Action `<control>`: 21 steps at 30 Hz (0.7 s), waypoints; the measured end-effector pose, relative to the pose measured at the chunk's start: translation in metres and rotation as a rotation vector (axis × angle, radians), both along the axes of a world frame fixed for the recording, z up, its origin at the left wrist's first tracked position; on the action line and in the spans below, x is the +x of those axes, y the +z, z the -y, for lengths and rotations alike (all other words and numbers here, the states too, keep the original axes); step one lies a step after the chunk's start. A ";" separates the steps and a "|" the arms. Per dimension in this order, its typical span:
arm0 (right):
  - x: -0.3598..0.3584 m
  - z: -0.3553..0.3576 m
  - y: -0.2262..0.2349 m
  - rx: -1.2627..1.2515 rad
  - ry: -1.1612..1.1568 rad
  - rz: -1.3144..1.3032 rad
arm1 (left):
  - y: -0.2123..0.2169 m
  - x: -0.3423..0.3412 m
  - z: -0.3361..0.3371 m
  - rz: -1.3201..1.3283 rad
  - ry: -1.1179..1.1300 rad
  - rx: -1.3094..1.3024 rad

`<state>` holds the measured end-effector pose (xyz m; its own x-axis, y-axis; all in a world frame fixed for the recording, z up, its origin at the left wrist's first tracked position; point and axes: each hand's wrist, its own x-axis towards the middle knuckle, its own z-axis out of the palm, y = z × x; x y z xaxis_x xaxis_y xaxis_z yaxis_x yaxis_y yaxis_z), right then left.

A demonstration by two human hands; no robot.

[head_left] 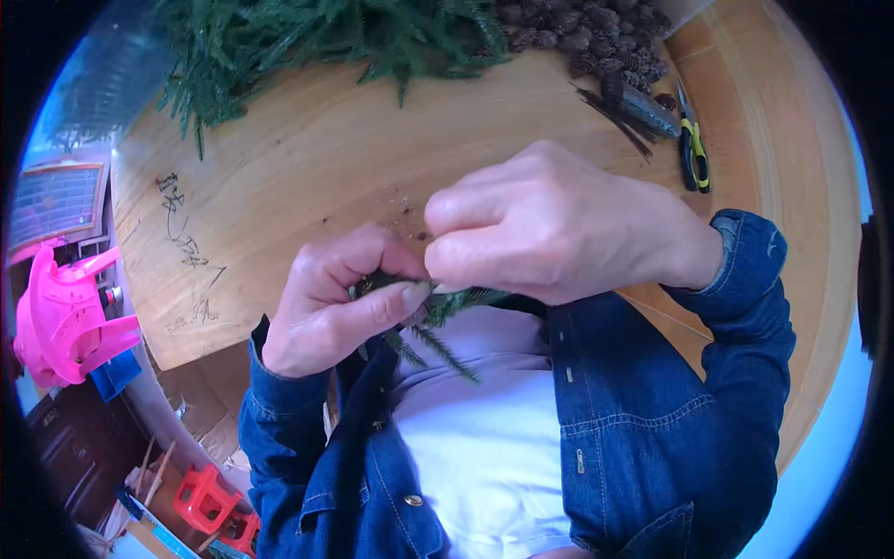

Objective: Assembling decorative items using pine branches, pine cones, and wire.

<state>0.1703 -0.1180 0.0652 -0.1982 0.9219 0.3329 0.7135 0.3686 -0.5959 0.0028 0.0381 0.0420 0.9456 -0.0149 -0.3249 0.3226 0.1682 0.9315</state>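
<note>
Just off the near edge of the table, my left hand pinches a green pine sprig between thumb and fingers. Its needled twigs hang down in front of the white shirt and also stick out to the right below my other hand. A dark part of the bundle shows inside the left palm. My right hand is closed, thumb against curled finger, right at the left thumb tip. Whatever lies in that pinch is hidden by the fingers.
Green pine branches are heaped along the table's far side. Beside them lie brown pine cones, thin dark wires, a grey cylinder and yellow-black pliers. Left of the wooden table stands a pink stool.
</note>
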 end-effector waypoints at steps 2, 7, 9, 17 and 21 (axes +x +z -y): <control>0.000 0.002 0.000 -0.070 0.068 0.019 | -0.006 0.001 -0.001 0.103 -0.052 0.103; -0.002 0.011 -0.015 -0.105 0.052 -0.240 | -0.003 0.009 0.001 0.371 -0.170 0.426; 0.002 0.023 -0.013 -0.240 -0.038 -0.441 | -0.002 0.010 0.003 0.411 -0.194 0.475; 0.074 0.153 -0.015 -0.205 -1.353 -0.350 | -0.015 0.008 0.003 0.283 0.202 0.292; 0.102 0.210 -0.047 -0.274 -1.364 0.453 | -0.013 0.018 0.011 0.229 0.245 0.172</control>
